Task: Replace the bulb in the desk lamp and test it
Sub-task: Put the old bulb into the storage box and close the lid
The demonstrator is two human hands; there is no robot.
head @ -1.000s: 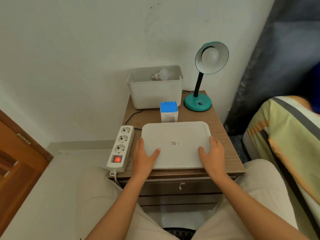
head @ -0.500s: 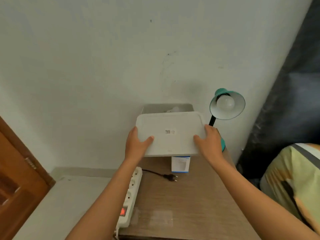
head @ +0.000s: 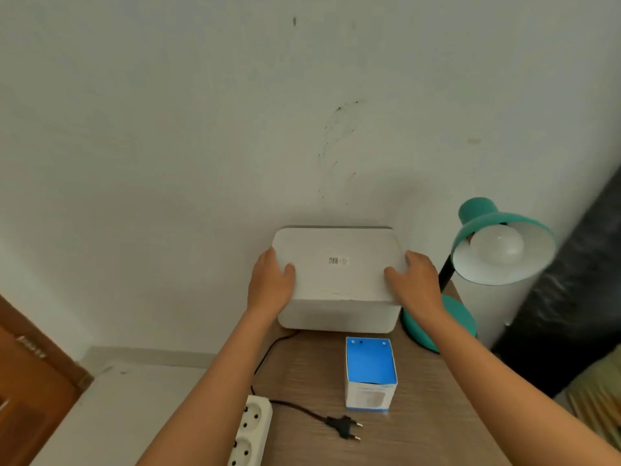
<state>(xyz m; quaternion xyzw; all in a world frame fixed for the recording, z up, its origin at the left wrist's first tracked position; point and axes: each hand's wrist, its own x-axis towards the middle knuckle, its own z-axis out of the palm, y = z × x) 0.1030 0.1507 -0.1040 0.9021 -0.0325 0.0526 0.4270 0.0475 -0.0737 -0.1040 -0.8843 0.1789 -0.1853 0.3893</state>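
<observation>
A teal desk lamp [head: 484, 237] stands at the table's back right, a white bulb [head: 497, 247] in its shade. Its black plug [head: 344, 426] lies loose on the table, out of the power strip [head: 250, 432]. A white lid [head: 336, 264] rests on top of the white bin [head: 336, 316] against the wall. My left hand [head: 270, 284] grips the lid's left edge and my right hand [head: 415, 284] grips its right edge. A blue and white bulb box [head: 369, 373] stands in front of the bin. The bin's inside is hidden.
The wooden table [head: 420, 415] ends at the wall behind the bin. A brown door [head: 30, 381] is at the lower left. Dark fabric [head: 571, 297] hangs at the right, with striped cloth at the lower right corner.
Both hands lifted the lid from the table's front, carried it back and set it down on the bin. The camera tilted up and moved closer.
</observation>
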